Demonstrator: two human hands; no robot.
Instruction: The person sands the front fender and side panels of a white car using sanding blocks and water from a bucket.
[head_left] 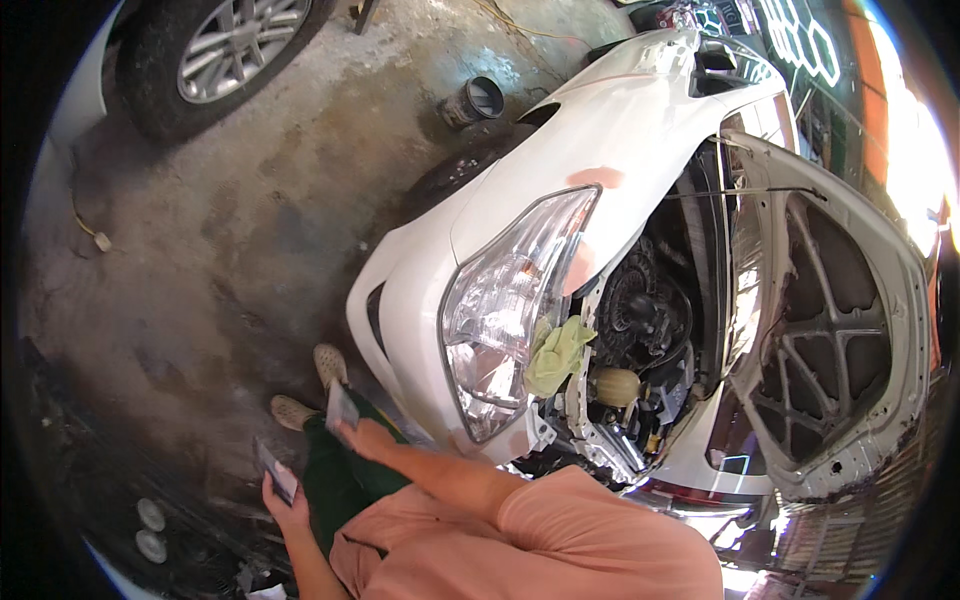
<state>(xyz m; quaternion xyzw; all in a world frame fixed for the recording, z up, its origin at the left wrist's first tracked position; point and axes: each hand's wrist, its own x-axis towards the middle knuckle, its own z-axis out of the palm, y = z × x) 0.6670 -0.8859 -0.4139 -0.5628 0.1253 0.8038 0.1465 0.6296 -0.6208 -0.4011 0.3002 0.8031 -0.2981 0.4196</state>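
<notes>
My left hand (pixel 288 508) is closed on a dark, flat rectangular piece (pixel 268 462), its fingers along one side. My right hand (pixel 368 440) grips a thin grey rectangular sheet (pixel 342 408) by its lower end. The two pieces are held apart, low in front of my green trousers; the exact kind of either cannot be told. To the right of my hands stands a white car (pixel 410 280) with a large clear headlight (pixel 510 310). Reddish-brown patches (pixel 597 178) mark the paint beside the headlight. A pale green cloth (pixel 560 355) lies at the headlight's inner edge.
The car's hood (pixel 905 300) is raised, exposing the engine bay (pixel 645 305). A dark bucket (pixel 472 102) stands on the stained concrete floor (pixel 200 250) near the front wheel. Another vehicle's wheel (pixel 235 50) is at upper left. A cord end (pixel 102 241) lies at left.
</notes>
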